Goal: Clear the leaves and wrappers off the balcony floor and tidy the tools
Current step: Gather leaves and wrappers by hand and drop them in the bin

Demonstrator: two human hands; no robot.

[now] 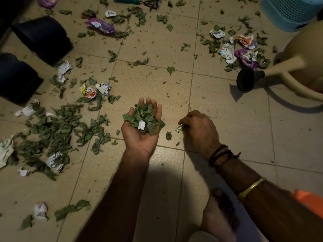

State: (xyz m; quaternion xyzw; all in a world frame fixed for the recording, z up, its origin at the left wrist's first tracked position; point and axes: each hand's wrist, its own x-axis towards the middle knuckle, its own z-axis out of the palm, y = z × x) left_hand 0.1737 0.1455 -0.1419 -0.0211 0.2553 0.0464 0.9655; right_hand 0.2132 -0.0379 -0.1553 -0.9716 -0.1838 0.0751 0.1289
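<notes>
The small crumpled wrapper (179, 128) lies on the tiled floor (227, 123), pinched by the curled fingertips of our right hand (199, 130). Just to its left, our left hand (138, 137) is held palm up, loosely cupped, carrying a heap of leaves (145, 116). We judge the next move to be a short carry leftward.

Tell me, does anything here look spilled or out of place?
Yes. Torn leaves and crumpled wrappers lie strewn across the tiled floor, thickest at the left. Two black pots near the left edge seem tipped on their sides.
</notes>
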